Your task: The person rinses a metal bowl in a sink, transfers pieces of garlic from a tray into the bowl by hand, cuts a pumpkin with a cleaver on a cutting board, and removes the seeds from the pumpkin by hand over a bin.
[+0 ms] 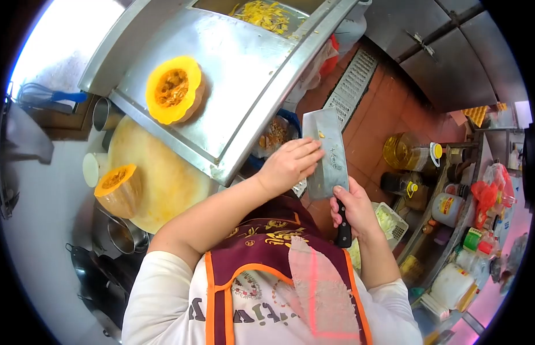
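In the head view, the only one, a broad steel counter stands ahead and to the left, and a cleaver is held in the air off its right edge, clear of the metal. The right hand is closed around the black handle; the left hand is opened out, fingers extended against the flat of the blade. The two hands are close together but apart from each other. Small yellow bits cling to the blade.

On the counter sits a pumpkin half, cut face showing orange pulp and seeds. A second pumpkin piece — also with its cut face showing — rests on a round chopping board just beside the counter's near left edge. At the counter's far end, yellow shreds lie in a sunken basin.

To the right of the counter, a floor grate crosses red tiles; well apart from the counter on that side is a large bottle of yellow oil.
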`<control>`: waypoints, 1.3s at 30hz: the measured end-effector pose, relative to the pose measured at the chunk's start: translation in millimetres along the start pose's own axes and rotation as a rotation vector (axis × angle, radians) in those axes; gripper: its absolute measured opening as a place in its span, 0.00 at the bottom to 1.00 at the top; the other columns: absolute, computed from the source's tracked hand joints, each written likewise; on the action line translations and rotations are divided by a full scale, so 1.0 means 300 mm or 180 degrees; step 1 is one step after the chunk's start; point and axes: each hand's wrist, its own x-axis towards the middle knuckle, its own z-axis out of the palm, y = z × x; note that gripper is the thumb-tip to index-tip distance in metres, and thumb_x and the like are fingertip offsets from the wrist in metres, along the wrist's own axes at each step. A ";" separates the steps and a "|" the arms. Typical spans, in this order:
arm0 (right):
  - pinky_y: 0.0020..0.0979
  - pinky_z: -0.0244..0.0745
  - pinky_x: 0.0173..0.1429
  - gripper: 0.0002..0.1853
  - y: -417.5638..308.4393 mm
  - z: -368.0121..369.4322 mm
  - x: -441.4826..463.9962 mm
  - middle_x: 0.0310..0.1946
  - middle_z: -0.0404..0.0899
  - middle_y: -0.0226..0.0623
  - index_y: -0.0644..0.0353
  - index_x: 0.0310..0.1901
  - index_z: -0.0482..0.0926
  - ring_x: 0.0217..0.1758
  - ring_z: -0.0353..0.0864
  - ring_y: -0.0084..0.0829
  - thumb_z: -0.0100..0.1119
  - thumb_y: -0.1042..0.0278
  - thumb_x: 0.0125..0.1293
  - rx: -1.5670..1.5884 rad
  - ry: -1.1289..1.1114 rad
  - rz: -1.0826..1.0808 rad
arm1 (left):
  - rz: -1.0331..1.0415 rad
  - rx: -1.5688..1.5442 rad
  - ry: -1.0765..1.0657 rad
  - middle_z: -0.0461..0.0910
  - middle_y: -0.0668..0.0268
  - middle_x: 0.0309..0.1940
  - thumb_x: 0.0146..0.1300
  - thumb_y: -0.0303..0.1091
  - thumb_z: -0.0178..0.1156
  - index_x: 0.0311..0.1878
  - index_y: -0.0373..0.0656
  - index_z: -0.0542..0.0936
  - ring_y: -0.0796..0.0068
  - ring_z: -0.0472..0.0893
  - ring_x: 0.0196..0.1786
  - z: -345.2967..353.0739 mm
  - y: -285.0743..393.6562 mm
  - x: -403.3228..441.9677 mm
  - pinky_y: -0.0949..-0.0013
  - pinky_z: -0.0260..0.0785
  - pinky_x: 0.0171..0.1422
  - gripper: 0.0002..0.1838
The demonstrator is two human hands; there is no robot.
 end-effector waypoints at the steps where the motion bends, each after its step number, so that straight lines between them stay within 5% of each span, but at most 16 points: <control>1: 0.25 0.64 0.16 0.05 0.001 -0.014 0.014 0.17 0.67 0.28 0.58 0.44 0.65 0.12 0.64 0.20 0.43 0.70 0.69 -0.0049 0.0056 0.0003 | -0.0106 0.0028 -0.0024 0.78 0.61 0.48 0.50 0.28 0.62 0.46 0.40 0.80 0.60 0.76 0.54 0.019 -0.025 -0.006 0.62 0.68 0.59 0.16; 6: 0.25 0.64 0.16 0.07 0.016 -0.061 0.082 0.18 0.67 0.29 0.59 0.45 0.65 0.13 0.64 0.20 0.43 0.70 0.69 -0.0223 0.0134 -0.0002 | -0.0632 0.0547 -0.0050 0.79 0.61 0.46 0.51 0.27 0.62 0.44 0.41 0.80 0.60 0.77 0.52 0.056 -0.101 -0.035 0.63 0.69 0.57 0.15; 10: 0.24 0.63 0.16 0.08 0.011 -0.056 0.097 0.18 0.67 0.29 0.59 0.47 0.66 0.13 0.64 0.20 0.42 0.71 0.68 -0.0293 -0.0031 0.0019 | 0.0050 0.0784 -0.0855 0.69 0.60 0.61 0.47 0.24 0.60 0.60 0.47 0.71 0.60 0.68 0.64 0.002 -0.005 0.024 0.54 0.58 0.67 0.31; 11: 0.24 0.63 0.16 0.08 0.010 -0.054 0.098 0.18 0.67 0.29 0.59 0.47 0.66 0.13 0.64 0.20 0.42 0.71 0.68 -0.0329 -0.0062 0.0044 | 0.0147 0.0725 -0.1146 0.60 0.61 0.67 0.46 0.24 0.59 0.66 0.49 0.63 0.60 0.60 0.69 0.000 0.009 0.025 0.50 0.51 0.70 0.39; 19: 0.25 0.64 0.17 0.07 0.021 -0.073 0.108 0.19 0.68 0.28 0.59 0.45 0.67 0.13 0.66 0.20 0.43 0.72 0.67 -0.0531 -0.0175 0.0051 | -0.1452 0.0999 -0.1466 0.52 0.59 0.71 0.48 0.22 0.52 0.69 0.45 0.56 0.59 0.52 0.73 0.045 -0.090 -0.105 0.48 0.45 0.72 0.40; 26: 0.25 0.64 0.17 0.06 0.010 -0.039 0.096 0.19 0.68 0.29 0.58 0.43 0.67 0.13 0.66 0.20 0.43 0.72 0.66 -0.0639 -0.0068 0.0153 | 0.0147 0.0845 -0.1526 0.56 0.59 0.70 0.52 0.26 0.51 0.68 0.44 0.59 0.58 0.55 0.72 0.038 0.021 -0.098 0.48 0.46 0.72 0.36; 30: 0.24 0.65 0.17 0.06 0.008 -0.051 0.103 0.19 0.69 0.30 0.60 0.43 0.67 0.13 0.66 0.21 0.43 0.73 0.66 -0.0407 0.0119 -0.0133 | -0.1733 0.1524 -0.1777 0.52 0.56 0.70 0.55 0.27 0.51 0.69 0.41 0.54 0.57 0.53 0.72 0.055 -0.042 -0.170 0.48 0.45 0.72 0.36; 32: 0.24 0.65 0.17 0.06 0.006 -0.064 0.114 0.19 0.69 0.30 0.62 0.43 0.67 0.13 0.66 0.21 0.43 0.73 0.66 -0.0411 0.0278 -0.0399 | -0.2332 0.1077 -0.1652 0.56 0.52 0.68 0.55 0.26 0.50 0.68 0.38 0.56 0.56 0.58 0.69 0.036 -0.040 -0.199 0.48 0.48 0.72 0.34; 38: 0.22 0.64 0.17 0.06 -0.018 -0.073 0.099 0.18 0.68 0.31 0.63 0.43 0.68 0.13 0.65 0.21 0.44 0.74 0.66 -0.0256 0.0617 -0.0960 | -0.2182 -0.0113 -0.1048 0.78 0.53 0.47 0.59 0.29 0.52 0.56 0.39 0.71 0.55 0.78 0.49 -0.167 0.075 -0.208 0.58 0.70 0.55 0.21; 39: 0.22 0.64 0.17 0.06 -0.019 -0.069 0.095 0.18 0.68 0.31 0.63 0.43 0.68 0.13 0.65 0.21 0.44 0.74 0.66 -0.0251 0.0637 -0.1066 | -0.1957 -0.0156 -0.0494 0.81 0.56 0.39 0.57 0.26 0.54 0.53 0.42 0.74 0.57 0.80 0.42 -0.198 0.093 -0.232 0.61 0.72 0.48 0.19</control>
